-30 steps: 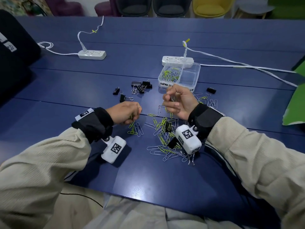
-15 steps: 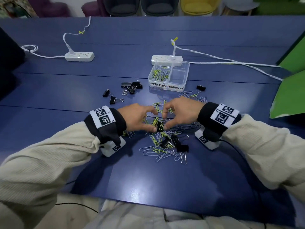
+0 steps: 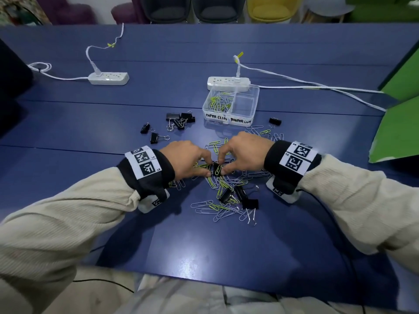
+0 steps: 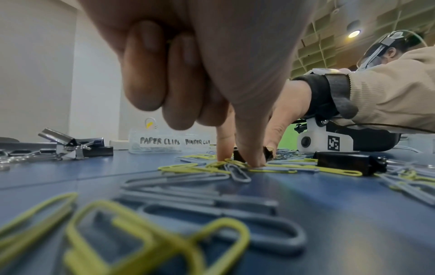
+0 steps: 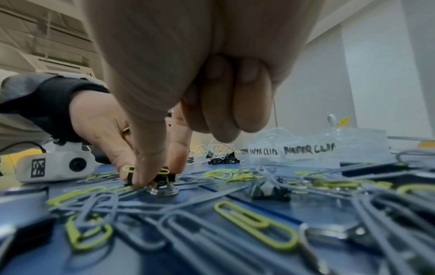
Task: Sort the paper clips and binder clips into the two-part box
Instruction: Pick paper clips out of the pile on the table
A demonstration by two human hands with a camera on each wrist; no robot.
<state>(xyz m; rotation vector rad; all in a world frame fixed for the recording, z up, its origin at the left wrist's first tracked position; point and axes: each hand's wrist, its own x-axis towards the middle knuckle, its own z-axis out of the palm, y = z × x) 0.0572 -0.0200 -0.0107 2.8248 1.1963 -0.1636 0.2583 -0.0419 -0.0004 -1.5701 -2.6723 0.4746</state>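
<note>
A loose pile of grey and yellow paper clips lies mid-table, with black binder clips mixed in. My two hands meet over it. My right hand pinches a small black binder clip between thumb and index; a paper clip lies across it. The right wrist view shows this pinch on the clip. My left hand sets thumb and index beside the same clip; a yellow paper clip shows inside its curled fingers. The clear two-part box holds paper clips in its left half.
More binder clips sit left of the box, and a single one to its right. Two white power strips with cables lie farther back. A green board stands at the right edge.
A second ago my hands were apart, the right one raised. Both then came down onto the pile and met at the binder clip. Over the last half second they have hardly moved.
</note>
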